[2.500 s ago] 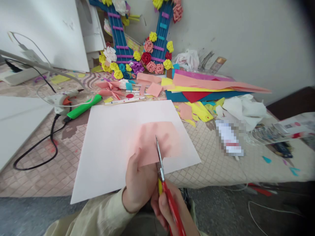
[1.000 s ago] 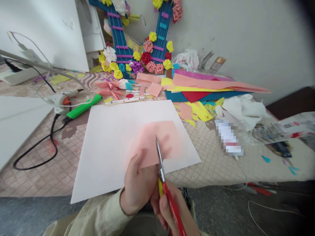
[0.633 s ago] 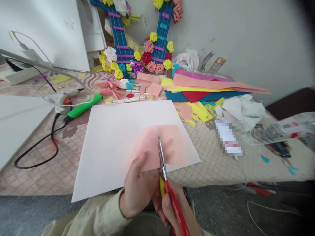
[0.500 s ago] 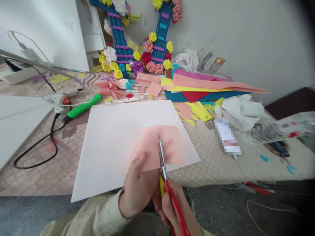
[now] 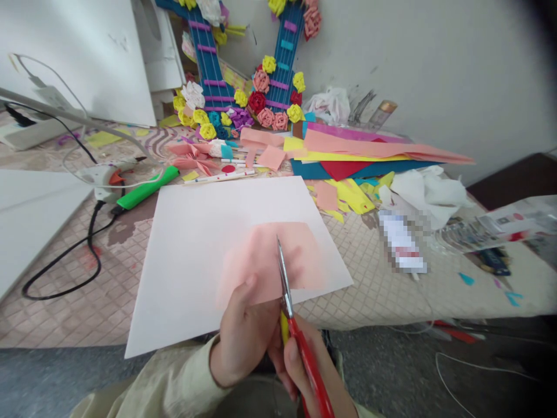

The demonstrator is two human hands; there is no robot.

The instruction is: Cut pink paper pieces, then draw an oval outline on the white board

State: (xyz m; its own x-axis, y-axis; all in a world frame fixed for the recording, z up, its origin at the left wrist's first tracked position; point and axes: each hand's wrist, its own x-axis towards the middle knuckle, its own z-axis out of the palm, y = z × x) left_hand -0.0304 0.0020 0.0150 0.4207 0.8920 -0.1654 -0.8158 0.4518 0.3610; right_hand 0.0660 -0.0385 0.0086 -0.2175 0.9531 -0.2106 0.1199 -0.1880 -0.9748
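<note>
My left hand point(image 5: 243, 337) pinches the near edge of a pink paper piece point(image 5: 265, 261), held above a large white sheet point(image 5: 195, 244). My right hand point(image 5: 304, 374) grips red-handled scissors point(image 5: 304, 360). Their silver blades point(image 5: 282, 273) are nearly together and run into the pink paper from its near edge. Both hands are at the bottom middle, over the table's front edge.
A glue gun point(image 5: 108, 177) with a black cord point(image 5: 65, 273) and a green marker point(image 5: 145, 188) lie at the left. Stacked coloured paper sheets point(image 5: 369, 154), scraps, crumpled white paper point(image 5: 429, 194) and paper-flower decorations point(image 5: 261, 104) fill the back and right.
The pink paper and scissors have shifted a little; the blades sit slightly further into the paper. The view has moved slightly.
</note>
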